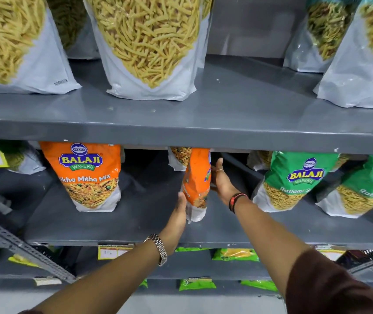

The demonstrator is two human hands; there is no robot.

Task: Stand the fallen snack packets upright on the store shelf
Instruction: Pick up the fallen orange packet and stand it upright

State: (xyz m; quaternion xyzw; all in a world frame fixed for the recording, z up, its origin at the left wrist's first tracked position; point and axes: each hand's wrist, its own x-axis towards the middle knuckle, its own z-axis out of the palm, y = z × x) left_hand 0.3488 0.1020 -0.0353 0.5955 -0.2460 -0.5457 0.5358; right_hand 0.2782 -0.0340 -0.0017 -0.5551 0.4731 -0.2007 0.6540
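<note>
Reaching into the middle shelf [135, 227], both hands bracket one orange packet [198, 177] standing edge-on near the front lip. Bare grey board lies open to the left of the left hand [178, 214], up to an upright orange Balaji packet [91, 175]; right of the right hand [220, 180], green packets [294, 177] stand near. Left hand presses flat against the packet's lower left side; right hand, fingers together, cups its upper right edge.

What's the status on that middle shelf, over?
Left hand and right hand flank orange packet, pressing its sides. Packet upright, edge-on, on middle shelf. Nothing in the way.
</note>
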